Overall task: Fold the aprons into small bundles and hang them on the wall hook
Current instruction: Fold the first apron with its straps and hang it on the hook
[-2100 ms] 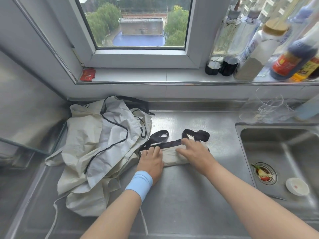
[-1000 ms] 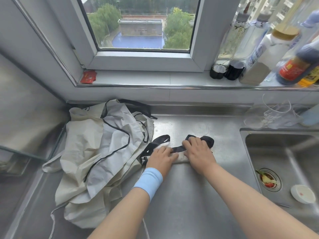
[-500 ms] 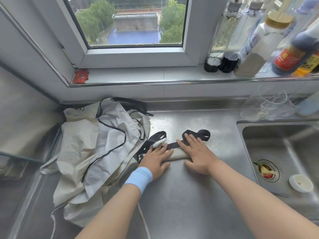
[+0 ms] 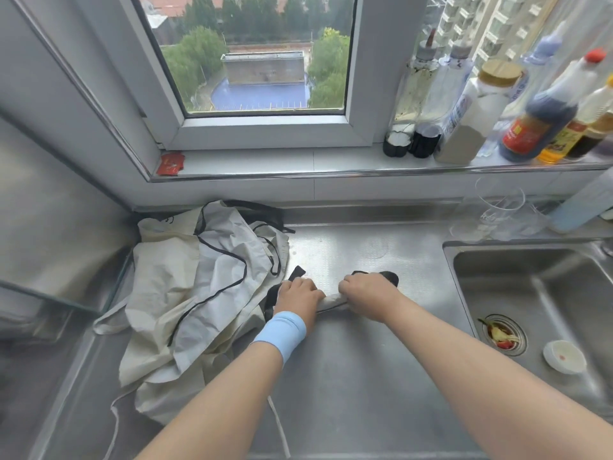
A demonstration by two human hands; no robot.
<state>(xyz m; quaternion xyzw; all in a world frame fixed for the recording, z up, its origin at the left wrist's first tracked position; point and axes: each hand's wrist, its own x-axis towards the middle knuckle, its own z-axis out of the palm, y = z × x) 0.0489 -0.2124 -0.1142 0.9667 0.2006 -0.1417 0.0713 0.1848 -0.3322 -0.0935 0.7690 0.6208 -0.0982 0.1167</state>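
Steel counter [image 4: 348, 376] carries a loose apron pile [image 4: 199, 293] at left and, beside it, a rolled apron [image 4: 333, 299] gripped by curled left hand [image 4: 298, 293] and right hand [image 4: 365, 292], black strap [image 4: 389, 277] protruding.

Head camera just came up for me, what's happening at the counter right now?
A person is rolling one apron into a tight bundle on the steel counter. The left hand and right hand are both closed around the roll, side by side, with its black straps sticking out past the hands. A pile of unfolded aprons lies to the left. The sink is to the right. No wall hook is in view, and nothing has been hung.
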